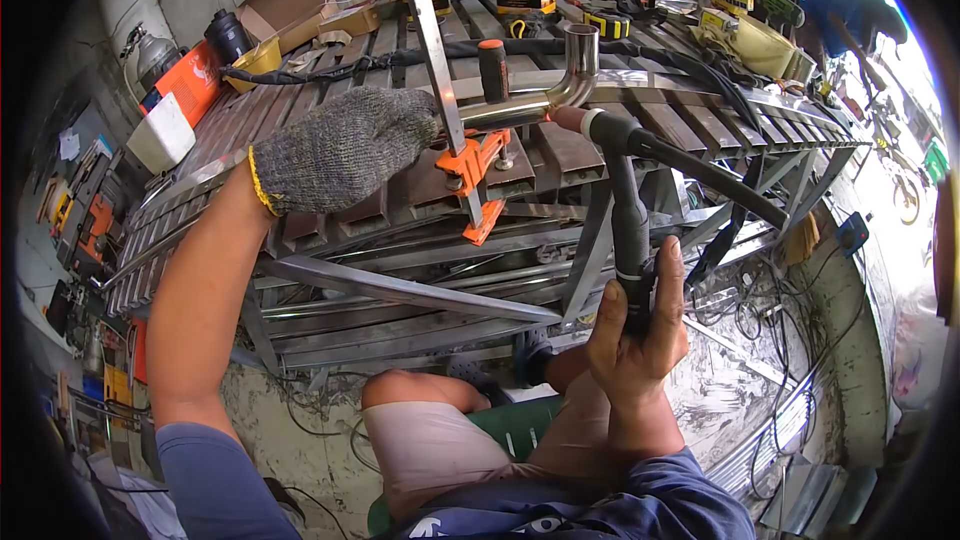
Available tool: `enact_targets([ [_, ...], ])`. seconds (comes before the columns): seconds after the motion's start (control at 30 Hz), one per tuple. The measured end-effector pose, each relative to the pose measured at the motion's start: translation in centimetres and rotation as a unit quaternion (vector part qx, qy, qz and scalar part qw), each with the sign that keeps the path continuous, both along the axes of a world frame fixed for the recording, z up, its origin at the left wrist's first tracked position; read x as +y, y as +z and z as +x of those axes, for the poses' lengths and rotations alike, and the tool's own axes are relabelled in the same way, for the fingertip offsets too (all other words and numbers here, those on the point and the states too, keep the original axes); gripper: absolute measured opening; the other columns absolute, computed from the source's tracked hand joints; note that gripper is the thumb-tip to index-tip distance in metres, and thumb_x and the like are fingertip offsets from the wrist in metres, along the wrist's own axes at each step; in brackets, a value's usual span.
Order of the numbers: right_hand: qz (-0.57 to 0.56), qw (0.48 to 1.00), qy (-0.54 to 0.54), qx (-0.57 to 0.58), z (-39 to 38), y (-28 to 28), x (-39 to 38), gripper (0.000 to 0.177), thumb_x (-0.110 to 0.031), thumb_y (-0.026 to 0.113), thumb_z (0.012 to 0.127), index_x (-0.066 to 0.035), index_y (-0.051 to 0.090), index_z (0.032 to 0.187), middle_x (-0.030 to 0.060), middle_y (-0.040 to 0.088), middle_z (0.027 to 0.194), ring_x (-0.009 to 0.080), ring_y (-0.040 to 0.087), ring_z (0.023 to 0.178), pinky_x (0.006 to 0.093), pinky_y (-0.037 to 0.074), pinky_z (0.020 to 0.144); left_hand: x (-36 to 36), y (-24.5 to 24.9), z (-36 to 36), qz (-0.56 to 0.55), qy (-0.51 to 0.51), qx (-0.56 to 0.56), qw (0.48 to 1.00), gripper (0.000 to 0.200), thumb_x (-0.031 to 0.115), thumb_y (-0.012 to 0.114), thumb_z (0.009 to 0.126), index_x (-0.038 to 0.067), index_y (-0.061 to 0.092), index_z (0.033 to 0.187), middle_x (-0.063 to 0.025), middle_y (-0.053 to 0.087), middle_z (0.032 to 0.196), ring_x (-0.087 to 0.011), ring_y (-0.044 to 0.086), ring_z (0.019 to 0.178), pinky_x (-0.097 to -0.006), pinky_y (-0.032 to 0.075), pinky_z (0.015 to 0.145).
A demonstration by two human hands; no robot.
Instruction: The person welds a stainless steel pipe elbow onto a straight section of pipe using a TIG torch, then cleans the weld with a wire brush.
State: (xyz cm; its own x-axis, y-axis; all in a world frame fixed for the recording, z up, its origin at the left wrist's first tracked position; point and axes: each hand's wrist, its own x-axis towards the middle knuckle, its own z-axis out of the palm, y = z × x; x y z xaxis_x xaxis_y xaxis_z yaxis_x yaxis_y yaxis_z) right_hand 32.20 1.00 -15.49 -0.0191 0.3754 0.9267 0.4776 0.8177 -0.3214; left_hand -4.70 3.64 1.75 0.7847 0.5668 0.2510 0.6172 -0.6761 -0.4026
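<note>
Low, the right hand (pixel 640 340) points fingers upward.

Clothing, as we see it on ourselves: our left hand (pixel 340 155) wears a knitted glove, mottled dark grey, coarse in texture, edged at the wrist with a bright yellow band. Our right hand (pixel 640 330) is bare. We wear a dark blue top (pixel 490 517), its short left sleeve (pixel 215 480) plain, white print partly visible across the front. Below, pale beige shorts (pixel 430 445) end above the knees. Dark footwear (pixel 540 360), partly hidden.
</note>
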Motion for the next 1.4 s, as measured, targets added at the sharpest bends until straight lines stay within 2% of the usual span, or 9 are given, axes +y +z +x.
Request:
enact_targets([
  [0.17,-0.002,1.000,0.008,-0.001,0.0,0.4,-0.1,0.061,0.001,0.071,0.101,0.018,0.047,0.154,0.0371,0.068,0.137,0.0386,0.079,0.104,0.0392,0.063,0.086,-1.2,1.7,3.3,-0.152,0.092,-0.146,0.973,0.032,0.007,0.067,0.100,-0.003,0.072,0.130,-0.0242,0.070,0.136,-0.0420,0.067,0.120,-0.0499,0.055,0.105],
  [0.23,-0.031,0.999,0.019,0.000,0.2,-0.1,-0.4,0.062,-0.004,0.068,0.106,0.019,0.041,0.158,0.0368,0.063,0.147,0.0313,0.078,0.109,0.0360,0.062,0.090,-0.8,0.8,1.9,0.054,-0.035,0.011,0.998,0.030,0.003,0.067,0.100,-0.003,0.075,0.128,-0.0212,0.073,0.131,-0.0384,0.070,0.116,-0.0464,0.057,0.102],
  [0.87,0.022,0.999,-0.023,-0.002,-0.5,-0.2,0.0,0.062,0.000,0.067,0.104,0.018,0.042,0.158,0.0351,0.069,0.137,0.0295,0.080,0.101,0.0350,0.063,0.085,-1.7,0.3,2.9,-0.046,0.110,-0.073,0.990,0.035,0.009,0.065,0.102,-0.002,0.071,0.135,-0.0211,0.071,0.133,-0.0414,0.067,0.115,-0.0501,0.055,0.100],
  [1.07,-0.009,1.000,0.000,-0.016,-0.2,0.3,-0.6,0.063,0.005,0.073,0.097,0.019,0.047,0.153,0.0375,0.069,0.135,0.0429,0.079,0.102,0.0436,0.065,0.084,-1.7,1.0,4.0,-0.078,0.124,-0.110,0.983,0.034,0.019,0.059,0.107,0.001,0.072,0.133,-0.0238,0.069,0.140,-0.0392,0.071,0.112,-0.0483,0.059,0.095],
  [1.13,0.003,1.000,-0.003,-0.002,-0.4,0.2,-0.4,0.063,0.004,0.073,0.098,0.019,0.046,0.153,0.0383,0.068,0.136,0.0447,0.079,0.105,0.0435,0.065,0.086,-1.7,1.2,2.7,0.024,0.089,0.054,0.994,0.033,0.018,0.061,0.106,0.001,0.072,0.132,-0.0250,0.072,0.130,-0.0387,0.073,0.106,-0.0486,0.059,0.090],
  [1.2,0.010,1.000,-0.005,0.018,-0.7,-0.1,-0.3,0.062,0.004,0.072,0.098,0.019,0.046,0.153,0.0387,0.068,0.136,0.0458,0.079,0.107,0.0434,0.065,0.087,-1.1,-0.1,1.9,0.110,0.018,0.062,0.992,0.033,0.018,0.061,0.106,0.001,0.072,0.132,-0.0254,0.075,0.122,-0.0387,0.073,0.102,-0.0486,0.059,0.088],
  [1.23,0.016,1.000,-0.016,0.003,-0.7,-0.1,-0.2,0.062,-0.001,0.068,0.104,0.018,0.042,0.158,0.0367,0.065,0.145,0.0351,0.079,0.109,0.0373,0.063,0.091,-1.3,-0.2,2.4,0.021,0.051,-0.035,0.998,0.030,0.010,0.063,0.103,-0.003,0.073,0.129,-0.0229,0.073,0.126,-0.0448,0.068,0.108,-0.0534,0.055,0.094],
  [1.33,0.001,1.000,-0.015,0.003,-0.6,-0.3,-0.3,0.062,0.000,0.068,0.104,0.018,0.042,0.158,0.0368,0.064,0.146,0.0351,0.079,0.110,0.0370,0.063,0.092,-1.8,0.6,3.7,-0.104,0.160,-0.145,0.971,0.029,0.011,0.066,0.102,-0.002,0.074,0.127,-0.0238,0.072,0.128,-0.0444,0.068,0.110,-0.0524,0.056,0.094],
  [1.4,-0.010,1.000,-0.011,-0.014,-0.3,0.1,-0.7,0.062,0.002,0.070,0.101,0.019,0.045,0.155,0.0382,0.066,0.140,0.0430,0.078,0.110,0.0409,0.064,0.090,-1.8,0.7,4.1,-0.053,0.133,-0.117,0.983,0.031,0.015,0.063,0.104,0.002,0.074,0.130,-0.0236,0.075,0.116,-0.0408,0.072,0.101,-0.0517,0.057,0.089],
])
